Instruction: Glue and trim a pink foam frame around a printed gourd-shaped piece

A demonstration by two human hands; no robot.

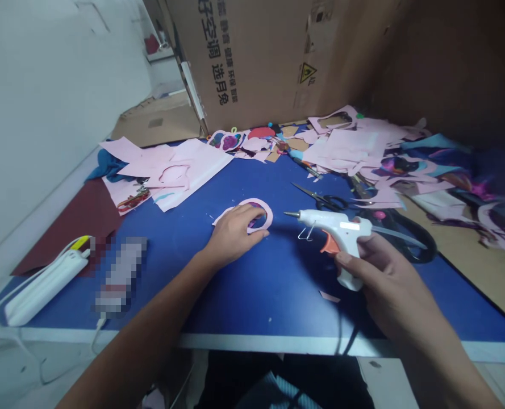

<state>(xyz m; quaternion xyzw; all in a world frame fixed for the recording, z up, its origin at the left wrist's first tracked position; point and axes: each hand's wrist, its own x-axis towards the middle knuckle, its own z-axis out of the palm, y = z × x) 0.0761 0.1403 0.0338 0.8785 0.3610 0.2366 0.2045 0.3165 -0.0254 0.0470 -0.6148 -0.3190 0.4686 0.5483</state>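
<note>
- The left hand [235,236] is laid palm-down over a pink paper ring [266,213], its fingers curved across the ring's band. Whether the ring is pinched or only pressed cannot be told, as the thumb is hidden.
- The ring lies on the blue table [278,289], directly beneath the left hand and to the left of the right hand. Something dark and purple shows through its centre, but it is too small to identify.
- The right hand [384,278] is closed around the handle of a white hot glue gun [333,227], with the fingers wrapped around the grip. The nozzle points toward the left hand and is held just clear of the ring.
- An orange trigger [329,245] is visible beside the right hand's fingers. A black power cord [348,335] drops from the gun below that hand.
- The ring is best kept flat under light, even pressure, and the hot nozzle is best kept away from the left hand's fingers.
- Black-handled scissors [316,196] lie just beyond the gun. Loose pink paper sheets [192,170] are spread ahead of the left hand, while a white power strip [43,287] lies well to its left.
</note>
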